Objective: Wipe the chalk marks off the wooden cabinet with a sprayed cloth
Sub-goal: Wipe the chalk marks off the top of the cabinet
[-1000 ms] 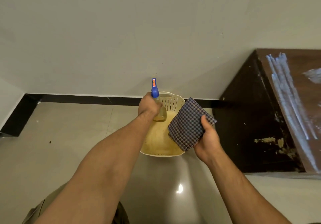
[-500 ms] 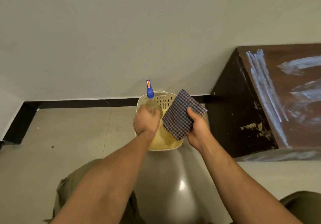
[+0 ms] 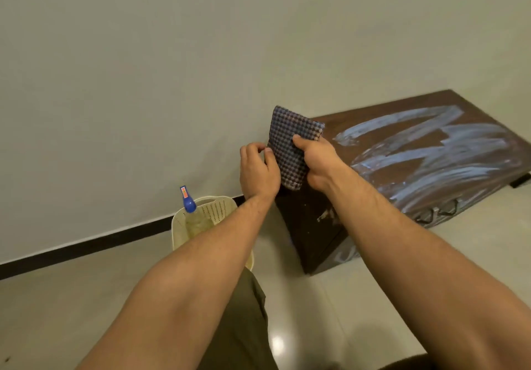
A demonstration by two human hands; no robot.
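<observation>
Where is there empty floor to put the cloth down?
The biggest bare floor lies left of the basket, below the black skirting. More bare floor runs in front of the cabinet on the right. The gap between basket and cabinet is narrow. The basket holds the spray bottle, and chalk marks cover the cabinet top.

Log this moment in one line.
left hand pinches cloth | right hand grips cloth | spray bottle in basket | chalk marks on cabinet, unwiped
</observation>
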